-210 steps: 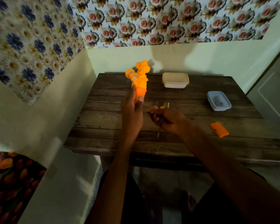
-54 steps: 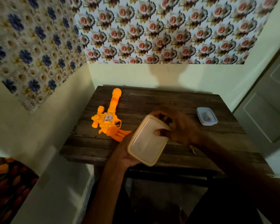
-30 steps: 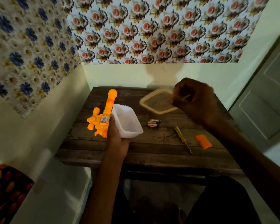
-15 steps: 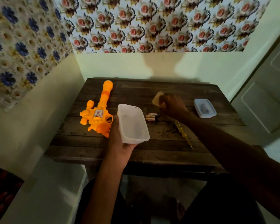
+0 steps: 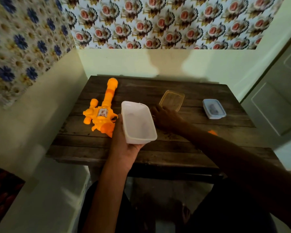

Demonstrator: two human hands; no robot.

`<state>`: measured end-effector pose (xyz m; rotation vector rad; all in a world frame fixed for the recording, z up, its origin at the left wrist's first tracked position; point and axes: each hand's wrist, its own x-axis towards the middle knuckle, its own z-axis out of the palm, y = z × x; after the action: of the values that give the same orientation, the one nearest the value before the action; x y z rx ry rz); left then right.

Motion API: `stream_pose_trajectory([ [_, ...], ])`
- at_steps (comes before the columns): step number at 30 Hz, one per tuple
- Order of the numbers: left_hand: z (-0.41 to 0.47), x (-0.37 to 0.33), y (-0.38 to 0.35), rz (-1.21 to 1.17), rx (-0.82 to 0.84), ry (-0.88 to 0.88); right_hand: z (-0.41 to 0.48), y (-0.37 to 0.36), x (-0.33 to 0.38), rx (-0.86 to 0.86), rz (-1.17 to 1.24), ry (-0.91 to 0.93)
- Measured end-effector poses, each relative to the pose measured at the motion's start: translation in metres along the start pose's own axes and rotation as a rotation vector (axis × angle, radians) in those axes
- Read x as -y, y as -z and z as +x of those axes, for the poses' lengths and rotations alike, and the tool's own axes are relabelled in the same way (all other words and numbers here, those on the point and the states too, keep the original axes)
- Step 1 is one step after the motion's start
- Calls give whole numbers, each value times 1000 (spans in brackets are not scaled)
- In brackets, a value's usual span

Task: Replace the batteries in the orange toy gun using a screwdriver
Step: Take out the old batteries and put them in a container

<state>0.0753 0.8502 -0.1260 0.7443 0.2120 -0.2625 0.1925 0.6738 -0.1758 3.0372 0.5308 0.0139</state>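
A dim indoor scene with a greenish-yellow cast. The upper walls and patterned wallpaper (image 5: 166,22) are the brightest area, while the lower frame falls into deep shadow. A broad soft shadow lies on the pale wall (image 5: 168,63) behind the dark wooden table (image 5: 141,152). The right hand (image 5: 165,116) is dark and lacks detail. The left wallpaper looks smeared and soft. Wide-angle distortion bends the walls and door (image 5: 279,98) at the edges. No glare shows.

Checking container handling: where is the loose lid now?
In the head view, the lid lies flat on the table, right of centre, just beyond the right hand, left of the closed blue-lidded box.
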Motion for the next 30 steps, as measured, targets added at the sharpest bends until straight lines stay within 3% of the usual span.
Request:
stream_pose_trajectory([
  [9,-2,0,1,30,-30,-56,-2,16,14,-51,293,-74],
  [13,3,5,2,46,-67,-93,-18,76,29,-361,732,-315],
  [15,8,12,-2,69,-75,-132,-27,104,42,-303,716,-270],
  [18,13,19,-17,-47,-99,-61,-37,114,65,-97,470,-117],
  [21,17,24,-28,-146,-76,-13,-43,107,73,-55,293,-65],
  [24,21,27,-34,-194,-53,-12,-47,118,70,-32,276,-81],
  [27,26,27,-33,-235,-2,-18,-46,137,54,-31,466,-129],
  [30,30,26,-28,-234,13,-29,-29,140,14,-177,818,-359],
])
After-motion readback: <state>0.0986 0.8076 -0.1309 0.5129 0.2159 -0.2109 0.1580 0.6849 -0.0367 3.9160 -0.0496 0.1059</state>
